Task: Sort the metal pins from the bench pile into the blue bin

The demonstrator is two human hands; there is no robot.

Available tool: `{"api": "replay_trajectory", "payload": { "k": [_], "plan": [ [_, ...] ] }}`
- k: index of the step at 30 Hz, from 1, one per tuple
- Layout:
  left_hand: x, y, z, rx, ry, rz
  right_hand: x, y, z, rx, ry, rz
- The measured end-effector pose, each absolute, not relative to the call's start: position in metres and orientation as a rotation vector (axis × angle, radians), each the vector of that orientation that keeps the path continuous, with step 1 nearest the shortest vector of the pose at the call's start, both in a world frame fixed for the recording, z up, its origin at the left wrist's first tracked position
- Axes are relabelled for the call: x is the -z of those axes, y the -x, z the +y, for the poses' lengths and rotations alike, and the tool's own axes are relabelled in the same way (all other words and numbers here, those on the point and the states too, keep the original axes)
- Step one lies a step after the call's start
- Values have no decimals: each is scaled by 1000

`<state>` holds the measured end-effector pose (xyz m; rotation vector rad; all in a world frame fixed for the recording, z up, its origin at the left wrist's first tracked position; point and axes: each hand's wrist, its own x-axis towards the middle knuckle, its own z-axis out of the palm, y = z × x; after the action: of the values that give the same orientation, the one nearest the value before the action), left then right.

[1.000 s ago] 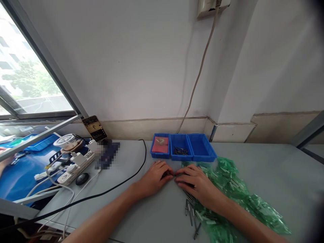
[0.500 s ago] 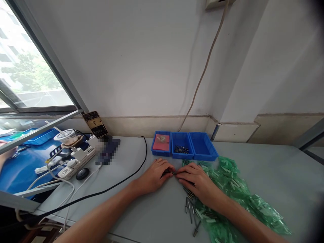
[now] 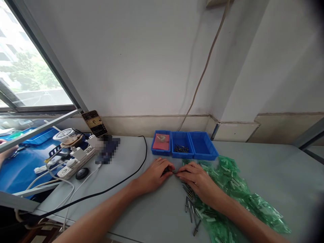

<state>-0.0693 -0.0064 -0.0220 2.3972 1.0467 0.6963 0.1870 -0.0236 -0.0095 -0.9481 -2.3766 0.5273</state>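
Observation:
Above the grey table, my left hand is closed in a pinch round a slim metal pin, whose tip shows between the two hands. Facing it, my right hand has its thumb and fingers pressed together at the pin's other end; the grip is partly hidden. Under and beside my right hand lie loose metal pins, some thicker at one end. Green plastic bags holding small pale pieces spread beneath my right forearm.
Behind the hands stand three joined blue bins: the left bin holds a pink sheet and a small clear bag, the middle bin dark metal pins, the right bin nothing visible. Leftward are a black cable, power strip and phone.
The fingers have shifted very slightly at the pin, and a little more of its tip shows. The arms, bins and bags look unchanged.

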Motion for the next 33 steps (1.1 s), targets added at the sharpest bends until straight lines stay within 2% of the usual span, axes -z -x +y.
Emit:
{"api": "replay_trajectory", "payload": {
  "k": [16, 33],
  "plan": [
    [26, 69, -3, -681, -2522, 1029, 13, -184, -22, -351, 1222, -2371],
    [26, 68, -3, -700, -2526, 1033, 12, -180, -24, -284, 1252, -2356]
  ]
}}
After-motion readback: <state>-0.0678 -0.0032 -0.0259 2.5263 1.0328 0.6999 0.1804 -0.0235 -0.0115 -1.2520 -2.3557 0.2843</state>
